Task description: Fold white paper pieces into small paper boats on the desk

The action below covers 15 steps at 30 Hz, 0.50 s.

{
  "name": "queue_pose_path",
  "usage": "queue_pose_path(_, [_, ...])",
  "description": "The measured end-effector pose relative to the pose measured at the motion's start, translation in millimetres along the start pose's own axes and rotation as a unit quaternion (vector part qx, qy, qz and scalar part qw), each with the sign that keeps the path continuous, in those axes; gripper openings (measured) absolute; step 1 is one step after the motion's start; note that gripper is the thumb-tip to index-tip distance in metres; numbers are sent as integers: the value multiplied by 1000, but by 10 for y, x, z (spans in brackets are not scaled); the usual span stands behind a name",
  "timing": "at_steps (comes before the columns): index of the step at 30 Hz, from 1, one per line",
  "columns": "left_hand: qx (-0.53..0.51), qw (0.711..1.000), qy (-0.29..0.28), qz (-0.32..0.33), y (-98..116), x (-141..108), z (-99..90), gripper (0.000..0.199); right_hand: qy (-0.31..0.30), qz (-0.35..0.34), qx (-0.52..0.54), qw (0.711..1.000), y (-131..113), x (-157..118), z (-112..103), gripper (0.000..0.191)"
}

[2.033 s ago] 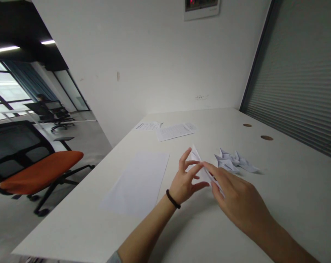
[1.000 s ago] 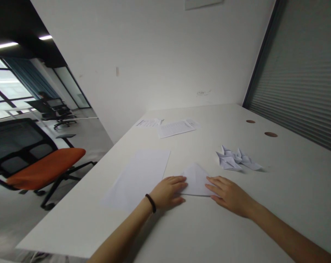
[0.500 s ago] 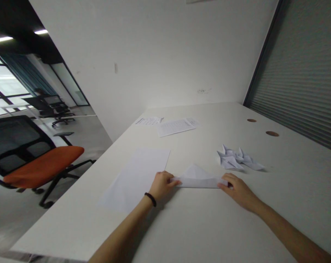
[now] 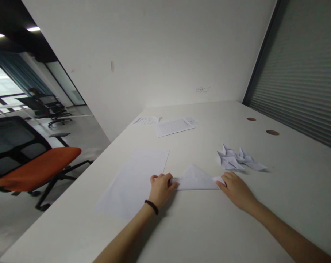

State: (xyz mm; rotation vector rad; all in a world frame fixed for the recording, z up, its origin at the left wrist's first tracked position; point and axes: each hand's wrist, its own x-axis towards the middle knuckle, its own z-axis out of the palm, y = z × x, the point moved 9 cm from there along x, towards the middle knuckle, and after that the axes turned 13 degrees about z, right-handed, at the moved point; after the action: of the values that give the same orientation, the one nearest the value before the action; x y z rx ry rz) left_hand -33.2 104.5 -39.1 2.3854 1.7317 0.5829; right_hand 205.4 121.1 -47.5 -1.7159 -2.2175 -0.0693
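A folded sheet of white paper (image 4: 196, 180) lies on the white table in front of me, a pointed peak at its far side and a long straight edge toward me. My left hand (image 4: 162, 187), a dark band on its wrist, is closed on the left end with thumb and fingers. The right end is pinched by my right hand (image 4: 233, 190), thumb on the near side and fingers curled over. Both ends of the paper are partly hidden under the fingers. Left of my left hand lies a flat blank sheet (image 4: 132, 179).
Several folded paper pieces (image 4: 238, 159) sit in a cluster beyond my right hand. Printed sheets (image 4: 176, 126) lie farther back near the wall. Two round holes pierce the table (image 4: 203, 233) at the right. An orange-seated chair (image 4: 42, 166) stands off its left edge.
The strip along the paper's near edge lies differently, and more of the peak's face shows. My hands stay at the two ends, the left fingers shifted slightly. The view has turned a little.
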Motion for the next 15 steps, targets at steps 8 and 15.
queue_pose_path(8, [47, 999, -2, 2, 94, -24, -48, 18, -9, 11, -82, 997, -12, 55, 68, 30])
queue_pose_path(15, [63, 998, -21, 0, 94, -21, -43, 19, -30, 32, -106, 993, -35, 99, 66, 29])
